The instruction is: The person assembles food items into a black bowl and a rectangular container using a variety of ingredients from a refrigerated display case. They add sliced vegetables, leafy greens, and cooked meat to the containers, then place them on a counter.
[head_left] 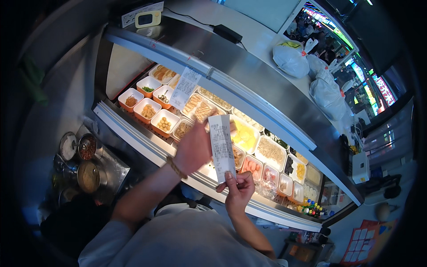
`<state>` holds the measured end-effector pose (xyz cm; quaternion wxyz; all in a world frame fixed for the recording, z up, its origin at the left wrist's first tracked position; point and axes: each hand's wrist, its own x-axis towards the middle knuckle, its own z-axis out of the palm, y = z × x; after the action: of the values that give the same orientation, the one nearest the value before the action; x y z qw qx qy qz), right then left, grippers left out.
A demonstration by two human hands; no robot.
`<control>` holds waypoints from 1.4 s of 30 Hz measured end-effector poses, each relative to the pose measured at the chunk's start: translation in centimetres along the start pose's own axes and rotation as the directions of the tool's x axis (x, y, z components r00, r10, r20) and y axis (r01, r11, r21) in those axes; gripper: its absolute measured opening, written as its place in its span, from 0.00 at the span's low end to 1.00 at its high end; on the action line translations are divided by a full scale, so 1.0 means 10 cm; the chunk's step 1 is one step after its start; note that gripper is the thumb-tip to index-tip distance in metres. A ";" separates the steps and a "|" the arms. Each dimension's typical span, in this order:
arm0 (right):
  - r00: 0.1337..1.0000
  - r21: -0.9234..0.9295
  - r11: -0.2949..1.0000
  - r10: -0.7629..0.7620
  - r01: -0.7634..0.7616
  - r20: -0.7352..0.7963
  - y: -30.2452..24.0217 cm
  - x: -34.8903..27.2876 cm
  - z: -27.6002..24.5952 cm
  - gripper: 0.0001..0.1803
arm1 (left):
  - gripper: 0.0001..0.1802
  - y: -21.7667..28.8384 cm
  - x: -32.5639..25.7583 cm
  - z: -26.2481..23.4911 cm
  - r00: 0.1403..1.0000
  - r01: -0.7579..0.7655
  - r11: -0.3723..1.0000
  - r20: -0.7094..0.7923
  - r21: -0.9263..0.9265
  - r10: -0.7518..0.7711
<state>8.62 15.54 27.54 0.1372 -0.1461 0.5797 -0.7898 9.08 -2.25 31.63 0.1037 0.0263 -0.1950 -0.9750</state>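
My right hand (pixel 239 190) pinches the lower end of a long white paper receipt (pixel 222 144) and holds it upright in front of me. My left hand (pixel 193 149), with a beaded bracelet at the wrist, reaches forward over the glass-fronted food display case (pixel 147 144), next to the top of the receipt; its fingers are hidden behind the paper. Under the hands lie orange-rimmed white trays of food (pixel 156 116) in rows. A second receipt (pixel 184 88) hangs from the upper rail of the case.
Metal pots with sauces (pixel 87 147) stand at the lower left. White plastic bags (pixel 291 58) sit on the steel counter top (pixel 249 66) beyond the case. A small white device (pixel 148 18) is at the far edge, and a white box (pixel 360 167) at the right.
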 end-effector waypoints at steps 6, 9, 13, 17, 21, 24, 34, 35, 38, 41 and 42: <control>0.990 0.038 0.995 0.085 -0.090 0.115 0.12 0.10 -0.02 0.09 | 0.34 -0.26 -0.17 -0.24 0.978 0.134 0.958 0.124 0.255 -0.169; 0.974 -0.109 0.980 0.180 -0.166 0.135 0.18 0.06 -0.23 0.10 | 0.31 -0.03 -0.04 -0.41 0.968 0.179 0.928 0.112 0.326 -0.226; 0.975 -0.156 0.964 0.220 -0.214 0.025 0.42 -0.02 -0.61 0.06 | 0.25 0.27 0.19 -0.70 0.966 0.243 0.863 -0.028 0.443 -0.257; 0.974 -0.170 0.959 0.223 -0.228 -0.047 0.46 -0.08 -0.75 0.04 | 0.23 0.43 0.41 -0.73 0.980 0.196 0.791 -0.101 0.580 -0.169; 0.971 -0.170 0.957 0.229 -0.236 -0.064 0.49 -0.11 -0.73 0.04 | 0.23 0.46 0.57 -0.71 0.982 0.188 0.771 -0.125 0.608 -0.141; 0.973 -0.183 0.956 0.215 -0.228 -0.086 0.47 -0.12 -0.60 0.04 | 0.22 0.48 0.70 -0.68 0.981 0.191 0.771 -0.135 0.608 -0.137; 0.982 -0.405 0.895 0.178 -0.186 -0.059 0.77 -0.07 -0.85 0.07 | 0.24 0.20 0.38 -1.54 0.978 0.209 0.817 -0.137 0.538 -0.159; 0.972 -0.554 0.803 0.228 -0.219 -0.054 0.80 -0.03 -0.93 0.05 | 0.21 0.09 0.31 -1.70 0.970 0.231 0.770 -0.204 0.595 -0.134; 0.969 -0.626 0.744 0.232 -0.234 -0.086 1.13 0.04 -1.27 0.06 | 0.17 -0.34 0.05 -2.44 0.924 0.279 0.527 -0.373 0.802 0.078; 0.998 -0.924 0.379 0.043 -0.053 -0.040 1.40 0.13 -1.65 0.17 | 0.20 -0.67 -0.16 -2.76 0.944 0.058 -0.184 0.006 0.981 0.329; 0.998 -0.968 0.246 0.054 -0.038 -0.025 1.51 0.13 -1.77 0.21 | 0.20 -0.73 -0.20 -2.79 0.955 0.033 -0.286 0.054 0.958 0.291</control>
<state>1.21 26.12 8.20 0.0457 -0.1879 0.9452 -0.2630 12.20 -5.72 3.07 0.1670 0.1759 -0.8814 -0.4053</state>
